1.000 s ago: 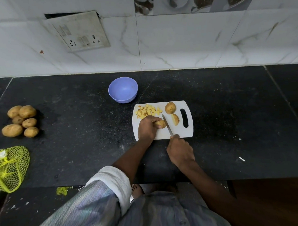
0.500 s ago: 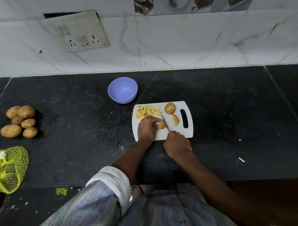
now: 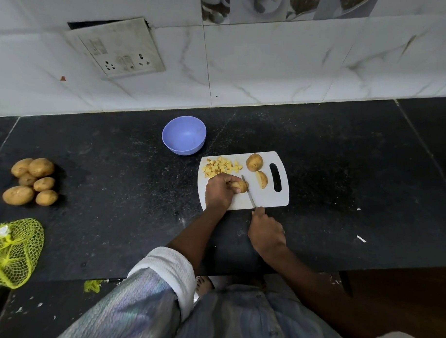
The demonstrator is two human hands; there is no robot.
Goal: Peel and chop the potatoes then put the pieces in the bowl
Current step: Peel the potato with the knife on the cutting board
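The potato piece [image 3: 239,186] sits mid-board on the cutting board [image 3: 262,199], pinned under the left hand [image 3: 220,191]'s curled fingertips so it can't roll. The knife [image 3: 248,192] runs along its 3 o'clock side, handle wrapped in the right hand [image 3: 266,232]'s fist. Chopped cubes [image 3: 222,166] are parked at 11 o'clock, probably handy for the empty bowl [image 3: 184,136].

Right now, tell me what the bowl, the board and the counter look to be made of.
Bowl: likely plastic; even lilac colour, smooth matte surface, thin rim.
Board: probably plastic; flat, thin, uniform white, with a moulded slot handle.
Counter: looks like polished black stone, perhaps granite; fine pale speckles, a faint sheen and straight slab joints.
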